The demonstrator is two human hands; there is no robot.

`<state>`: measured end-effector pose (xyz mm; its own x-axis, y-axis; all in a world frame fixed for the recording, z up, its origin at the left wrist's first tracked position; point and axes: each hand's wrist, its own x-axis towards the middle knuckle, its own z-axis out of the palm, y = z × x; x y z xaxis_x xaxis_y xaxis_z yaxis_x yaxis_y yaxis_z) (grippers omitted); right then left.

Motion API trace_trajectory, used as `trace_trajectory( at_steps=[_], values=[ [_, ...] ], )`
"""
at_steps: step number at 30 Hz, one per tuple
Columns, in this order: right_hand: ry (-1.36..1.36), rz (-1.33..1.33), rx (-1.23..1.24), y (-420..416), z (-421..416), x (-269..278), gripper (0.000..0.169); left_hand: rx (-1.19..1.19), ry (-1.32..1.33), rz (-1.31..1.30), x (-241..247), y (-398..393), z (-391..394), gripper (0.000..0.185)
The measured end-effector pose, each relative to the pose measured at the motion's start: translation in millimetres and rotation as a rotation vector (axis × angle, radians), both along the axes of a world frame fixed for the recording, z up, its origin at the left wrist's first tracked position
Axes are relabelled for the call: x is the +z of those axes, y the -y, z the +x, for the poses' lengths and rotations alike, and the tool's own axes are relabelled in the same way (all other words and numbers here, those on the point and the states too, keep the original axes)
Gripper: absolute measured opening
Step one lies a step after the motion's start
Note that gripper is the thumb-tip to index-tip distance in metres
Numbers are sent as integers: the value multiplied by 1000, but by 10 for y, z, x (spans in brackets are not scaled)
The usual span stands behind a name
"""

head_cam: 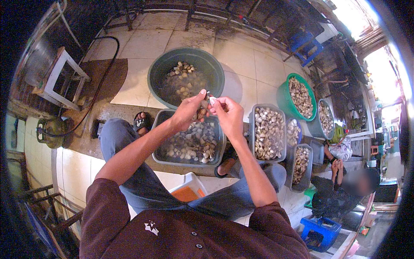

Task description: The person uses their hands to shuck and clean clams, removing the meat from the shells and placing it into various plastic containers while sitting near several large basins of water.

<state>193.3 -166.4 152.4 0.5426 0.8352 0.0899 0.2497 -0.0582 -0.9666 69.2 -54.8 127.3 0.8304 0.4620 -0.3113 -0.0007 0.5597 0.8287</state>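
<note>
Over the near edge of a round grey-green tub (153,82), my two hands meet. My left hand (189,110) grips several clams (202,112), and a small dark metal piece (207,94) shows by its thumb; its full shape is hidden. Pinched in the fingertips of my right hand (230,113) is a pale shell (212,100). Loose clams (185,69) lie in cloudy water inside the round tub. Below my hands stands a rectangular grey tub (156,155) between my feet, holding many shells (194,145) in water.
To the right stand a grey tub (251,136) of clams, a green basket (283,94) of clams and smaller tubs. A co-worker (328,194) sits beyond them. A white container (198,183) is between my legs. A black hose (108,69) and white stool (48,87) are left.
</note>
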Motion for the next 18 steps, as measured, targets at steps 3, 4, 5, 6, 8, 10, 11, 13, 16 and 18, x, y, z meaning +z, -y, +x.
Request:
trace_trajectory(
  at_steps=[3,4,5,6,8,10,11,13,16,18],
  values=[
    [53,0,-9,-4,-16,-7,19,16,-34,14,6,19,1,50],
    [52,0,-8,0,-20,-9,19,28,-36,13,8,32,2,50],
    [51,2,-8,0,-23,-10,19,45,-50,12,12,45,6,50],
    [47,4,-7,-1,-25,-10,19,61,-64,12,16,53,7,50],
    [44,16,-2,-2,-24,-15,18,62,-57,8,18,63,6,49],
    [40,14,2,-7,-22,-25,18,57,-44,25,14,65,1,50],
    [40,18,5,-10,-19,-30,18,51,-33,44,10,60,-2,51],
    [51,2,2,-13,-19,-44,18,45,-23,67,-3,57,-5,52],
    [80,7,-4,-19,-40,-63,19,61,-28,63,-27,64,1,51],
    [91,14,-14,-24,-56,-70,20,98,-38,35,-37,82,19,48]
  ],
)
